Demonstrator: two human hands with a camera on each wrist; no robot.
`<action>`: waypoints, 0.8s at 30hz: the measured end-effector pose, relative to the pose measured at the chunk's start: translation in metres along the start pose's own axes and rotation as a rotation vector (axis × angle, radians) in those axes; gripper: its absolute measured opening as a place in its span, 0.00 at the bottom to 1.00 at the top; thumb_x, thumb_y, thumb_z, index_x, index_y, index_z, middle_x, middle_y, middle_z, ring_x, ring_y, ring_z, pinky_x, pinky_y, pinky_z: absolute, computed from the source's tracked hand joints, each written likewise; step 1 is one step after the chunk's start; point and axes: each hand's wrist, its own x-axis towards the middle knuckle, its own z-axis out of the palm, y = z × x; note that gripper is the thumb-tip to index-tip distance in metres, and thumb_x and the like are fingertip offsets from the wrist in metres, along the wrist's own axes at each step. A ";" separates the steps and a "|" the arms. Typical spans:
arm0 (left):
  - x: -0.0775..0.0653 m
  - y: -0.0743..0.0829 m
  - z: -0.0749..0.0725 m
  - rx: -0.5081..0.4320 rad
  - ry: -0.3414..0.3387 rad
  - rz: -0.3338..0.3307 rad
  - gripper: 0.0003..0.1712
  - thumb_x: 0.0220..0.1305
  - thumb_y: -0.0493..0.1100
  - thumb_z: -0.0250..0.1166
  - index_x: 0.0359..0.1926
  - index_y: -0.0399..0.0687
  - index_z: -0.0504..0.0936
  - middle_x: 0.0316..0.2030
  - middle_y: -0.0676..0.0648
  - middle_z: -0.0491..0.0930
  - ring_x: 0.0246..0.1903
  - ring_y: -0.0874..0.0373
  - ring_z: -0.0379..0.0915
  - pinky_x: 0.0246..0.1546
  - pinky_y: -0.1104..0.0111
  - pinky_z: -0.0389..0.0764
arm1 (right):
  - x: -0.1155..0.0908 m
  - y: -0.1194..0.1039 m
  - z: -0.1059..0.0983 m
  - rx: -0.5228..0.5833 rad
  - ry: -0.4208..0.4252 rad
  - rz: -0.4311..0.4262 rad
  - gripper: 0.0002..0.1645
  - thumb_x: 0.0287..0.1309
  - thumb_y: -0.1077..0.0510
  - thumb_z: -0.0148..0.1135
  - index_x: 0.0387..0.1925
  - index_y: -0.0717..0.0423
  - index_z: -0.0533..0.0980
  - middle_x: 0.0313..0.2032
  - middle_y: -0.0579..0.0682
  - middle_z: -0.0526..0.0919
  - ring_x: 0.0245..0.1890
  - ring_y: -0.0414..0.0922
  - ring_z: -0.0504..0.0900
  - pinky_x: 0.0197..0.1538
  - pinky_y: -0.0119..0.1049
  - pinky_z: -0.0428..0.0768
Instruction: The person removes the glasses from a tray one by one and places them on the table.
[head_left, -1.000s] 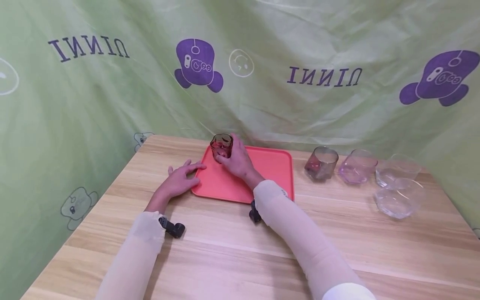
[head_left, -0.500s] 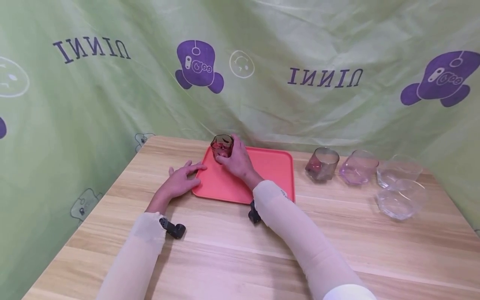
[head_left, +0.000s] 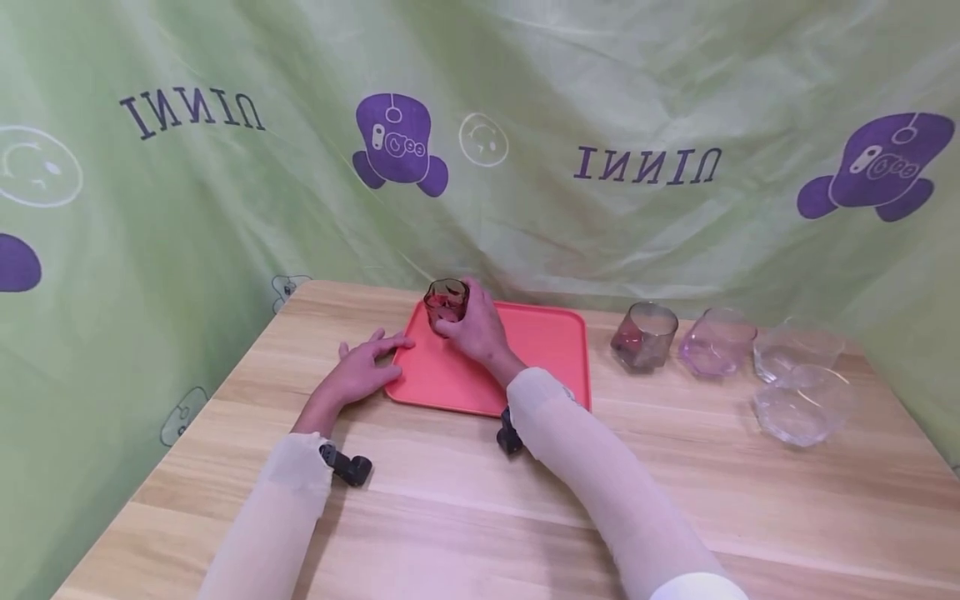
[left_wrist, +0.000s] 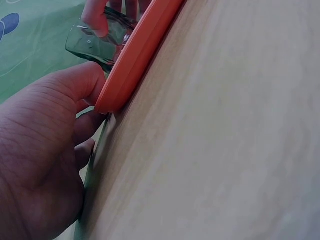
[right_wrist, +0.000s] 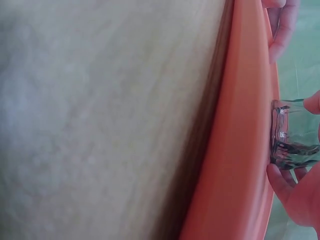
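Note:
A dark tinted drinking glass (head_left: 447, 304) stands upright at the far left corner of a red tray (head_left: 536, 358). My right hand (head_left: 478, 329) grips that glass from its right side, thumb on the near side and fingers round the back. In the right wrist view the glass (right_wrist: 295, 132) has its base down at the tray. My left hand (head_left: 362, 368) rests at the tray's left edge, its index finger and thumb over the rim and the other fingers spread outside it. The left wrist view shows the thumb (left_wrist: 90, 80) bent against the rim.
To the right of the tray stand a smoky glass (head_left: 645, 337), a pale purple glass (head_left: 717, 343) and two clear glasses, one at the back (head_left: 798, 342) and one nearer (head_left: 801, 407). A green printed curtain (head_left: 525, 225) hangs behind the wooden table (head_left: 450, 500).
The head view has tilted up a little, so the scene sits slightly lower. Both hands, the glass and the tray keep their places relative to one another.

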 end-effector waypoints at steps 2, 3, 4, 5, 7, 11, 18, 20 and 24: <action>0.000 -0.001 0.001 0.005 -0.001 -0.001 0.28 0.64 0.42 0.64 0.67 0.49 0.79 0.74 0.42 0.66 0.78 0.38 0.40 0.66 0.33 0.17 | -0.001 0.002 0.000 -0.005 0.001 0.004 0.50 0.55 0.50 0.76 0.74 0.52 0.60 0.60 0.57 0.72 0.59 0.53 0.74 0.60 0.51 0.75; 0.000 -0.001 0.001 0.004 -0.002 -0.001 0.29 0.64 0.42 0.64 0.67 0.48 0.79 0.74 0.42 0.66 0.78 0.38 0.41 0.66 0.33 0.17 | -0.002 0.003 0.000 -0.006 0.001 0.006 0.51 0.54 0.50 0.76 0.74 0.52 0.60 0.60 0.57 0.72 0.59 0.53 0.74 0.60 0.51 0.76; 0.000 -0.001 0.002 0.006 -0.002 0.001 0.28 0.64 0.42 0.64 0.67 0.48 0.79 0.74 0.42 0.66 0.78 0.38 0.41 0.66 0.32 0.17 | -0.002 0.003 0.000 -0.007 0.003 0.008 0.51 0.54 0.50 0.76 0.74 0.52 0.60 0.60 0.57 0.72 0.58 0.53 0.74 0.59 0.51 0.76; 0.000 -0.002 0.002 0.008 -0.001 0.001 0.29 0.64 0.42 0.64 0.67 0.49 0.79 0.74 0.42 0.66 0.78 0.38 0.41 0.66 0.32 0.18 | -0.003 0.003 -0.001 -0.008 0.004 0.012 0.51 0.54 0.49 0.76 0.74 0.51 0.60 0.60 0.57 0.72 0.58 0.53 0.74 0.59 0.52 0.76; 0.000 -0.002 0.002 0.005 0.000 0.008 0.28 0.64 0.42 0.64 0.67 0.48 0.79 0.74 0.42 0.66 0.78 0.38 0.41 0.66 0.32 0.18 | -0.004 0.003 -0.002 -0.009 0.008 0.021 0.51 0.53 0.49 0.76 0.73 0.51 0.60 0.59 0.56 0.72 0.57 0.53 0.75 0.58 0.52 0.76; 0.000 -0.001 0.001 0.001 0.000 0.008 0.29 0.64 0.41 0.64 0.67 0.48 0.79 0.74 0.42 0.66 0.78 0.38 0.41 0.66 0.32 0.18 | -0.006 0.002 -0.006 -0.011 0.004 0.039 0.50 0.54 0.49 0.76 0.73 0.50 0.59 0.59 0.55 0.72 0.57 0.52 0.75 0.58 0.51 0.76; 0.002 0.000 0.000 0.003 -0.009 0.005 0.29 0.65 0.41 0.63 0.68 0.48 0.78 0.75 0.44 0.65 0.79 0.39 0.39 0.66 0.33 0.17 | -0.016 -0.003 -0.017 0.013 0.013 0.052 0.51 0.52 0.49 0.77 0.73 0.49 0.59 0.57 0.55 0.71 0.55 0.51 0.75 0.56 0.52 0.76; 0.003 -0.001 0.000 0.000 -0.011 0.004 0.29 0.65 0.41 0.63 0.68 0.48 0.78 0.75 0.44 0.65 0.79 0.39 0.39 0.66 0.33 0.17 | -0.020 -0.005 -0.022 0.013 0.012 0.052 0.52 0.52 0.50 0.78 0.73 0.50 0.59 0.57 0.54 0.71 0.55 0.51 0.75 0.56 0.52 0.76; 0.004 -0.002 0.000 0.003 -0.018 -0.010 0.29 0.66 0.41 0.63 0.68 0.49 0.78 0.75 0.45 0.64 0.79 0.40 0.38 0.66 0.33 0.17 | -0.031 -0.004 -0.033 0.015 -0.006 0.052 0.52 0.51 0.50 0.79 0.71 0.51 0.59 0.56 0.54 0.71 0.53 0.51 0.76 0.54 0.51 0.78</action>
